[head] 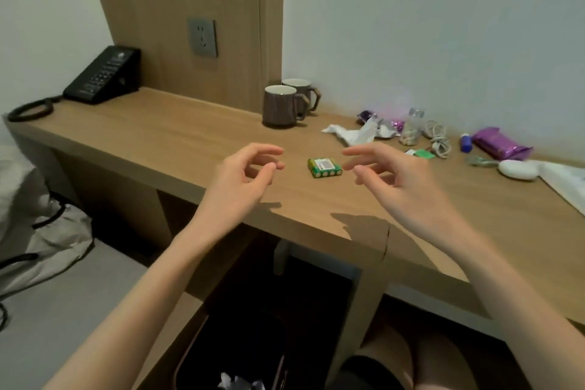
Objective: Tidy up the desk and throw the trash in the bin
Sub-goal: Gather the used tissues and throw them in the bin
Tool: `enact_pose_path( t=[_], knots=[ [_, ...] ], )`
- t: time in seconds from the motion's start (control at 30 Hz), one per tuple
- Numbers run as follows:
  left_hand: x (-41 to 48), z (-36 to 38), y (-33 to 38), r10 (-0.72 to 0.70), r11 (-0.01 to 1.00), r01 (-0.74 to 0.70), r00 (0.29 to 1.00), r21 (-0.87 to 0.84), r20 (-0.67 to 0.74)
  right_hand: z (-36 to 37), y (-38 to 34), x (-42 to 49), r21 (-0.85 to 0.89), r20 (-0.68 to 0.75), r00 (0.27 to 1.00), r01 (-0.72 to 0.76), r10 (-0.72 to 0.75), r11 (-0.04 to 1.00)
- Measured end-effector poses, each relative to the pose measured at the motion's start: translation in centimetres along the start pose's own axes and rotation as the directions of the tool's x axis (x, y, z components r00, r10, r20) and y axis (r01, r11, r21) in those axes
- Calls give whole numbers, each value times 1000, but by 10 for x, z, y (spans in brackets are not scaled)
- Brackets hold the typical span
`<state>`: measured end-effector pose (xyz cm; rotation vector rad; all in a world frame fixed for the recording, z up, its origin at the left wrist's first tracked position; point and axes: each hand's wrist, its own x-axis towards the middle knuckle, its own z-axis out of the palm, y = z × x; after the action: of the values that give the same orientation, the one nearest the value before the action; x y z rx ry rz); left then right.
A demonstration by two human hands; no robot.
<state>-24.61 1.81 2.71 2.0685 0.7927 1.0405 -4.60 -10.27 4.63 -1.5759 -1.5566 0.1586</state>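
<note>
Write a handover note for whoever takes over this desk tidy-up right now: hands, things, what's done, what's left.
Left hand and right hand: both empty, fingers loosely curled, above the wooden desk, one on each side of the green four-battery pack.
Trash on the desk, right rear: crumpled white tissue, purple foil wrappers, green paper scrap.
Dark bin sits under the desk; white crumpled paper is in it.
Left: bin the tissue, wrappers and scrap; tidy the battery pack, white cable and purple packet.
</note>
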Motion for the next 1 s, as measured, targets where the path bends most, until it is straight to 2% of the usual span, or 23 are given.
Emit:
enact_pose_path(
  t=[0.23, 0.37, 0.5, 0.63, 0.83, 1.0],
  knots=[
    [89, 73, 1, -14, 1000, 13, 997, 13, 77, -49, 70, 41, -244, -136, 986, -128, 97, 961],
    [134, 118, -8, -9, 991, -7, 993, 134, 115, -63, 114, 58, -301, -158, 966, -242, 202, 922],
    [170, 155, -22, -87, 964, 44, 984, 262, 154, -67, 147, 67, -318, -142, 944, -328, 297, 890],
    [193, 181, -36, -141, 949, 83, 975, 305, 174, -61, 174, 75, -369, -52, 945, -319, 324, 873],
    [194, 198, -40, -201, 925, 132, 966, 357, 162, -48, 198, 86, -453, -13, 937, -316, 349, 833],
    [193, 195, -43, -119, 920, 43, 978, 389, 172, -47, 193, 83, -520, 15, 946, -269, 323, 811]
  ],
)
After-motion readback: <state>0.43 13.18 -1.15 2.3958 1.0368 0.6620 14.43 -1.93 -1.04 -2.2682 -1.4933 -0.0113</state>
